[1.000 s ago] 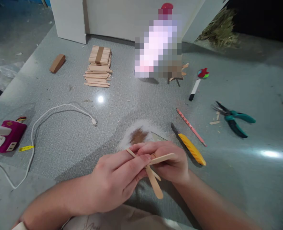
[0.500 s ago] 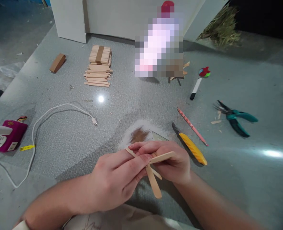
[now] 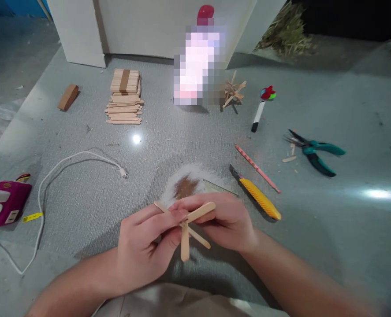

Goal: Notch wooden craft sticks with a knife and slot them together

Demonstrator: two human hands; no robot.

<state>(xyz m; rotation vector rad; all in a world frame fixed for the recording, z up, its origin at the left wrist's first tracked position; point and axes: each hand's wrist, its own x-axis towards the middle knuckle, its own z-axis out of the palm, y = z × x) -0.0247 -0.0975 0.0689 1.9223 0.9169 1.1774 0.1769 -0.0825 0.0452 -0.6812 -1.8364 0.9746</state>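
Nearest, on the near side of the grey textured desk (image 3: pixel 330 237), the left hand (image 3: pixel 145 246) and the right hand (image 3: pixel 228 220) meet around a cluster of crossed flat pale wooden sticks (image 3: pixel 185 242). The left fingers are clamped on the cluster where the sticks cross; the right fingers are curled closed on its right side. Several stick ends poke out, but the fingers cover much of the joint, and how the sticks are fixed together cannot be made out.

Just beyond the hands lies a brown patch ringed with white (image 3: pixel 186 187); its material is unclear. A pale ruler (image 3: pixel 218 188) is partly hidden by the right hand. Near that hand, to its right, lie a yellow-handled craft knife (image 3: pixel 259 198) and a pink patterned pencil (image 3: pixel 256 167). At far left, a magenta power adapter (image 3: pixel 12 200) is cut off by the view's edge, near a looping white cable (image 3: pixel 79 155).

Farther right are teal-handled pliers (image 3: pixel 314 152), jaws parted, by wood scraps, and a white-and-black stick with a red, blue and green top (image 3: pixel 257 116).

Farther back stand blurred squares masking a bright upright object with a red top (image 3: pixel 206 13); they also cover part of a tangled stick pile (image 3: pixel 235 93). Loose wooden sticks (image 3: pixel 124 110) lie before a brown-banded stick bundle (image 3: pixel 125 83), with a brown block (image 3: pixel 68 97) to their left.
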